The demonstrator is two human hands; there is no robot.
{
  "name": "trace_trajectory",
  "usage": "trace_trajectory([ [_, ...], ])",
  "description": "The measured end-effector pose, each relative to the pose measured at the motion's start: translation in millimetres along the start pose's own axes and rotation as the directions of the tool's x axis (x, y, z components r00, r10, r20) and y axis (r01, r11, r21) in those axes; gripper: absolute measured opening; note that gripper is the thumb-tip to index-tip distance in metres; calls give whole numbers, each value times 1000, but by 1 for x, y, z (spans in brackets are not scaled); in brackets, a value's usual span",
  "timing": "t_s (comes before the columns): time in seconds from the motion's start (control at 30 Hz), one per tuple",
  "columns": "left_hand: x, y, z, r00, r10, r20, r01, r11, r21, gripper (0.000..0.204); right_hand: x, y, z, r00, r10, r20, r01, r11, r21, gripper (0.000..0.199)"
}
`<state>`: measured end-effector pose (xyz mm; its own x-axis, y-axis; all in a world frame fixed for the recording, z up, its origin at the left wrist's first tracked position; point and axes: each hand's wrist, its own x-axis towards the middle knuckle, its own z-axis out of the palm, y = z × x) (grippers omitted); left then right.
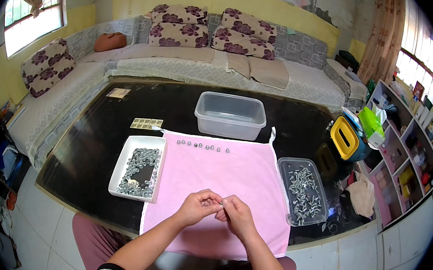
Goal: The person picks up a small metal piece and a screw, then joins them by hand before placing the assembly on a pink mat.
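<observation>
Over the near half of a pink cloth (204,173), my left hand (199,207) and my right hand (239,216) meet with fingertips pinched together. Whatever lies between them is too small and covered to make out. Along the cloth's far edge runs a row of several small metal pieces (200,145), standing apart from each other. To the left, a white tray (157,182) holds many silvery nuts (144,161), partly overlapping the cloth. At the right, a clear shallow plastic box (323,197) contains loose silvery bolts (304,191).
A translucent plastic bin (232,133) stands beyond the cloth on the black table (89,132). Near it lies a small patterned card (146,123). A yellow-lidded box (344,137) and a beige rag (362,196) sit by the right edge. Cushioned sofas line the far side.
</observation>
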<state>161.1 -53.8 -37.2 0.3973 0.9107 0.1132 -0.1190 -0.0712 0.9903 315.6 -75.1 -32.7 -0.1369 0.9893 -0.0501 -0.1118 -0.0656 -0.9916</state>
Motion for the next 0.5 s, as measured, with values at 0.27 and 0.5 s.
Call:
trace_trajectory([
  [0.27, 29, 8, -1, 998, 64, -14, -58, 964, 259, 13, -12, -38, -43, 862, -483, -153, 221, 630, -744, 15],
  [0.5, 118, 25, -10, 954, 297, 37, -245, 706, 665, 14, -25, -54, -83, 804, -481, -351, 153, 737, -659, 8],
])
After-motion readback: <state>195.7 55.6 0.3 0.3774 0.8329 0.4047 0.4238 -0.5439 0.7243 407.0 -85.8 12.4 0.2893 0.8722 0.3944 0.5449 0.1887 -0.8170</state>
